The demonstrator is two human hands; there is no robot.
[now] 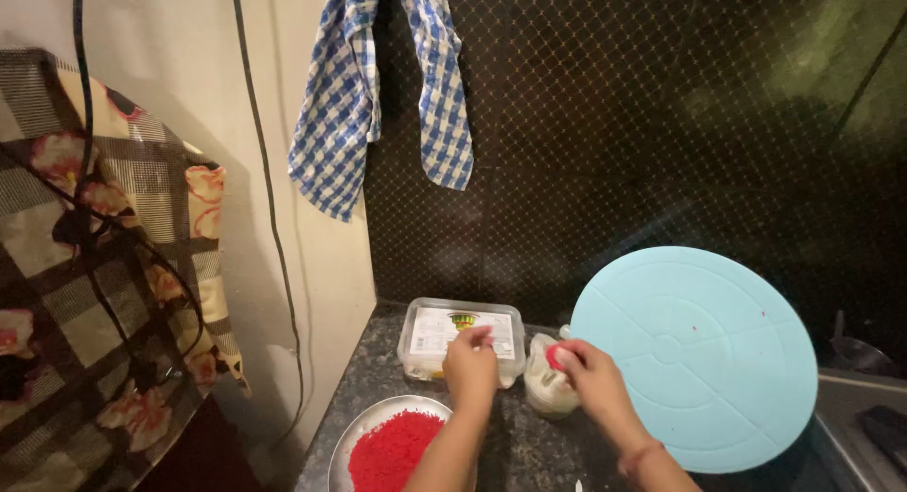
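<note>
A dark speckled stone counter (pixel 515 445) carries the things. On it stands a clear plastic box (pixel 460 336) with a lid, near the back wall. Beside the box is a small clear bag (pixel 546 390). In front lies a steel plate (pixel 364 433) with red crumbs (pixel 394 451). A round light-blue board (pixel 697 355) leans at the right.

Dim, warm light from the front; dark tiled wall (pixel 614 124) grainy, edges bowed, soft shadows.

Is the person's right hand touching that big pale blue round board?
Apart. In the head view, the right hand pinches a small red piece over a little clear cup, with dark counter showing between the hand and the blue round board.
</note>
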